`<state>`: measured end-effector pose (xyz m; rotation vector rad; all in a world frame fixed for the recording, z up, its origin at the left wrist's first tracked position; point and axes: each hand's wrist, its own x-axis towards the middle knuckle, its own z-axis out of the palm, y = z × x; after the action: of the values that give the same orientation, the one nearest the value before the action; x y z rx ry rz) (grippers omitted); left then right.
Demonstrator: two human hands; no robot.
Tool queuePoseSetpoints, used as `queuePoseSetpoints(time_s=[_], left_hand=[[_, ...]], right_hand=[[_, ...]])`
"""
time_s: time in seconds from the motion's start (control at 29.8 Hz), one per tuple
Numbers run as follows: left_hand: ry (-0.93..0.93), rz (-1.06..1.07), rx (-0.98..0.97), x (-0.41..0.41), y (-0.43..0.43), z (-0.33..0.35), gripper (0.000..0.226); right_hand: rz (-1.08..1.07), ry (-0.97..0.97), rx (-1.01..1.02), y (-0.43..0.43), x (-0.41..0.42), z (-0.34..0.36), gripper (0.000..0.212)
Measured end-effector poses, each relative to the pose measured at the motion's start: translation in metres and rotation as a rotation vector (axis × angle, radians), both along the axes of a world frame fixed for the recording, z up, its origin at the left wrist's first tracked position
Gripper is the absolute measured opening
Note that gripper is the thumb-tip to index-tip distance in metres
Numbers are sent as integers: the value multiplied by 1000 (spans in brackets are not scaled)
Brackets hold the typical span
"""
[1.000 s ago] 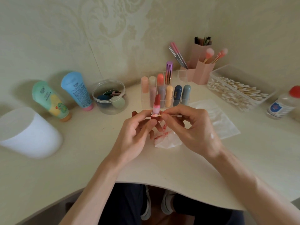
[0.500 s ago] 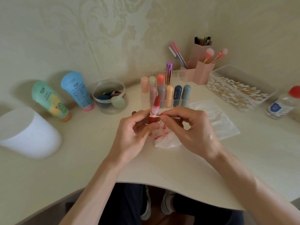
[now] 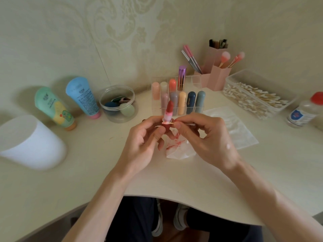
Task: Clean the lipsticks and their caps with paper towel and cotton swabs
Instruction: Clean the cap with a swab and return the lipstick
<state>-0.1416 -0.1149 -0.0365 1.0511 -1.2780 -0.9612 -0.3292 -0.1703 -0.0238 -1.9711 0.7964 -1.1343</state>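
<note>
My left hand (image 3: 145,138) grips the base of an uncapped red lipstick (image 3: 169,110), held upright above the table. My right hand (image 3: 208,138) pinches a cotton swab (image 3: 183,123) whose pink-stained tip touches the lipstick's collar. Under both hands lies a crumpled paper towel (image 3: 180,151) smeared with red. A clear organiser (image 3: 176,95) behind the hands holds several capped lipsticks. I cannot see this lipstick's cap.
A clear box of cotton swabs (image 3: 253,96) stands at the right, a red-capped bottle (image 3: 304,110) beyond it. A flat plastic bag (image 3: 234,126) lies right of my hands. Pink brush holders (image 3: 216,74), a sponge jar (image 3: 118,103), two tubes (image 3: 82,98) and a white tub (image 3: 29,142) line the back and left.
The lipstick has turned slightly in my left hand's fingers while the swab tip stays against its collar. Both hands stay in nearly the same spot.
</note>
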Motion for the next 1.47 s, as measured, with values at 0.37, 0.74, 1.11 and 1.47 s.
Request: queuePoseSetpoints(time_s=[0.37,0.74,1.11,1.47], left_hand=[[44,-10,110,-1,3,2,28],[110,-16,107,-2,7,10,25],[106,29,92,-2,7,14,24],[-212,313,120,-15,-23,11,17]], right_hand=[[-3,-33,-38,-1,-3,3,7],[-64,-24,-67,-4,-7,5,8],[-138,-12,-75,-7,-9,7,6],[-439,118,49,-24,-20,2,12]])
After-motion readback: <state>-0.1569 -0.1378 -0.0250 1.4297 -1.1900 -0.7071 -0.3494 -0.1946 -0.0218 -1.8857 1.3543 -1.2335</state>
